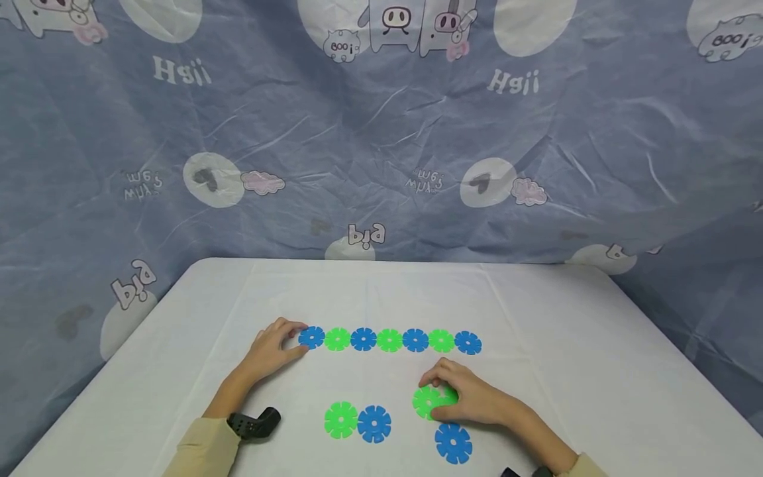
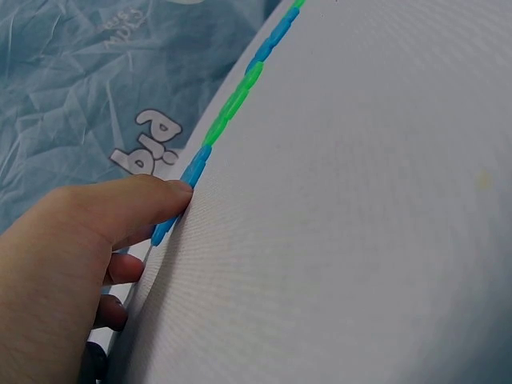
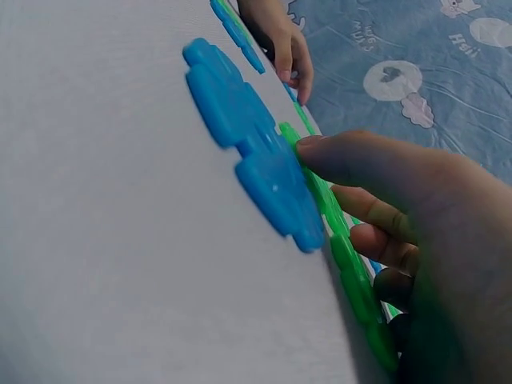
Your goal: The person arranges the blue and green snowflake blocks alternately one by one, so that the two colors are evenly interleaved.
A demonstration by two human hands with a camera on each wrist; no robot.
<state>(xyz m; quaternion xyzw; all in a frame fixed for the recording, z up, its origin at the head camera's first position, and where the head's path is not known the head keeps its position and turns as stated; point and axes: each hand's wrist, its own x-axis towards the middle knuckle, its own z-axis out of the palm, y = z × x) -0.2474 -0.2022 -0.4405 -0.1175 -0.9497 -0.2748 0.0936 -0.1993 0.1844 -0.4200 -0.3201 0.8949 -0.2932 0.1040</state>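
Flat, notched plastic discs lie on the white table, with a row of alternating blue and green ones across its middle. At the row's left end, my left hand [image 1: 268, 351] holds the blue disc [image 1: 312, 337] by its edges between thumb and fingers; the left wrist view shows the thumb on that blue disc [image 2: 164, 230]. Nearer the front, my right hand [image 1: 473, 397] has thumb and fingertip at opposite edges of a green disc [image 1: 425, 402]. A second green disc [image 3: 364, 296] lies beside it, partly hidden under the hand. A blue disc [image 1: 454, 443] is just below the right hand.
To the left of the right hand, a green disc [image 1: 341, 420] and a blue disc [image 1: 374, 424] lie side by side. The row ends at a blue disc [image 1: 467, 342] on the right. Behind the white table [image 1: 369, 291] hangs a printed blue-grey cloth [image 1: 357, 132].
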